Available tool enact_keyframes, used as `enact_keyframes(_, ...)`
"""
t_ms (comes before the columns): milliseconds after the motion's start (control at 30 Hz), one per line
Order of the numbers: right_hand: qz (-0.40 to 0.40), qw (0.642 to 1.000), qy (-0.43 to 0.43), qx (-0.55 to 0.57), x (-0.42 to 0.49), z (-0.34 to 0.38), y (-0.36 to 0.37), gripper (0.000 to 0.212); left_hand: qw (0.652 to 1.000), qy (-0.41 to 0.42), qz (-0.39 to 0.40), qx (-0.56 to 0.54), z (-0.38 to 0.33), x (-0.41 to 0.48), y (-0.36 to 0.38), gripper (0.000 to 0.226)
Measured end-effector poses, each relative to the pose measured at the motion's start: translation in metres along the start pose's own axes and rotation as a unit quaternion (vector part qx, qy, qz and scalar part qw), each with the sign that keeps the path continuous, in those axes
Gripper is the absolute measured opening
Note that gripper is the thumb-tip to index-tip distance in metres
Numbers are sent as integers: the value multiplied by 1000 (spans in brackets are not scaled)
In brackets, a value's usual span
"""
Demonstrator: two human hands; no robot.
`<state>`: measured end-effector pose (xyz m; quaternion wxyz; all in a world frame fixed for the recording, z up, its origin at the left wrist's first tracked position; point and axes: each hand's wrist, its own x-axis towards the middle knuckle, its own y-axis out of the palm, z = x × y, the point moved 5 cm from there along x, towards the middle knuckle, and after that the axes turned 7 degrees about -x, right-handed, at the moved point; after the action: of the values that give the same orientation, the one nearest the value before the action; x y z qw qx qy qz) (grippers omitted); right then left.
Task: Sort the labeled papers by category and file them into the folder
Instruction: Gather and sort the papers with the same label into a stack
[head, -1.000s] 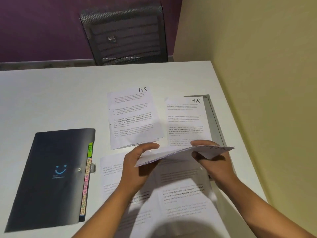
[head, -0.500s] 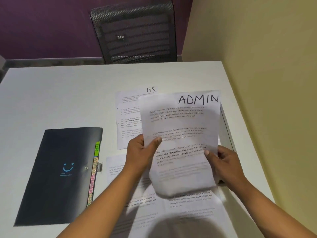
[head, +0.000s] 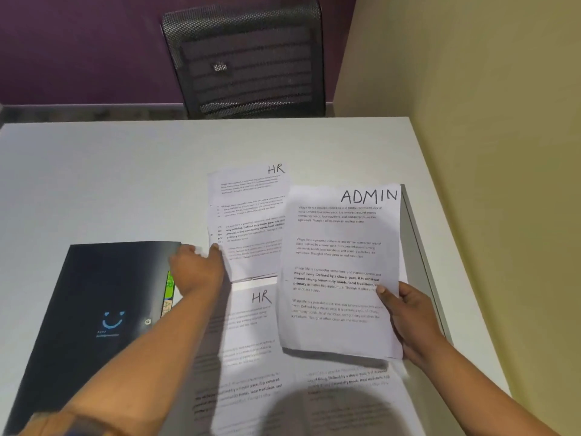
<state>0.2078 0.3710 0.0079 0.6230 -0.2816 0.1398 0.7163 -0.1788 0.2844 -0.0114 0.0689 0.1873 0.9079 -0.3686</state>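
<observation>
ADMIN sheet (head: 341, 265) in right hand (head: 408, 319)

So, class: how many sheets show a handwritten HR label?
2. One HR sheet lies at the far centre by the left hand; another HR sheet lies nearer. The ADMIN sheet may hide more.

The far and left parts of the bench (head: 103, 171) lie bare, giving hands open passage there. The near middle is crowded: the dark folder (head: 94, 309) fills the near left, printed sheets (head: 251, 357) cover the near centre, and a yellow wall (head: 503, 152) runs close along the right edge. A mesh chair (head: 248, 61) stands beyond the far edge.
</observation>
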Motion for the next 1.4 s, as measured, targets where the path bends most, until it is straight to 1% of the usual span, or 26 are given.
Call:
enact_keyframes(67, -13, 1000, 6, 2, 2, -1, -3, 18, 999, -10, 23, 48, 0, 14, 12, 61)
enact_keyframes(133, -26, 1000, 15, 9, 4, -3, -6, 18, 992, -44, 53, 104, -3, 18, 22, 79)
enact_keyframes(200, -31, 999, 24, 17, 4, -3, -8, 19, 988, -59, 77, 121, -9, 18, 31, 84)
enact_keyframes(267, -34, 999, 28, 18, 3, -4, -10, 20, 988, -70, 91, 103, -14, 18, 37, 79)
enact_keyframes(367, -44, 999, 25, 15, 1, -5, -12, 19, 989, -106, 99, 27, -13, 25, 43, 65)
enact_keyframes(400, -45, 999, 24, 16, 0, -6, -12, 18, 988, -108, 111, 10, -12, 27, 45, 57)
enact_keyframes(467, -43, 999, 24, 20, 0, -9, -12, 18, 988, -88, 123, -12, -11, 33, 46, 33)
enact_keyframes(500, -41, 999, 26, 20, -1, -11, -11, 19, 989, -79, 123, -32, -13, 33, 45, 28)
enact_keyframes(600, -34, 999, 31, 16, -1, -17, -10, 19, 981, -64, 111, -146, -12, 34, 41, 41)
enact_keyframes(667, -28, 999, 28, 15, -3, -18, -9, 19, 974, -48, 118, -190, -13, 35, 36, 42)
enact_keyframes(733, -24, 999, 25, 14, -6, -17, -8, 19, 972, -27, 127, -196, -18, 35, 26, 28)
enact_keyframes(800, -24, 999, 23, 13, -8, -16, -7, 19, 968, 3, 130, -215, -29, 32, 11, 20)
enact_keyframes(900, -28, 999, 16, 7, -11, -14, -5, 18, 963, 58, 124, -234, -44, 25, -18, 20)
enact_keyframes(1000, -36, 999, -13, 1, -18, -12, -3, 11, 953, 88, 121, -264, -51, 17, -46, 24)
enact_keyframes(1067, -30, 999, -30, -2, -24, -13, 0, 10, 947, 95, 112, -286, -55, 10, -65, 29)
enact_keyframes(1133, -32, 999, -39, -16, -30, -15, 1, 15, 944, 99, 100, -298, -56, 5, -84, 30)
enact_keyframes(1200, -39, 997, -53, -51, -37, -16, 1, 19, 946, 104, 84, -296, -55, 1, -102, 27)
enact_keyframes(1267, -41, 994, -62, -80, -44, -15, 1, 17, 946, 102, 65, -300, -53, -3, -118, 22)
enact_keyframes(1400, -44, 994, -64, -77, -65, -12, 2, 13, 942, 88, 20, -323, -53, -16, -156, 17)
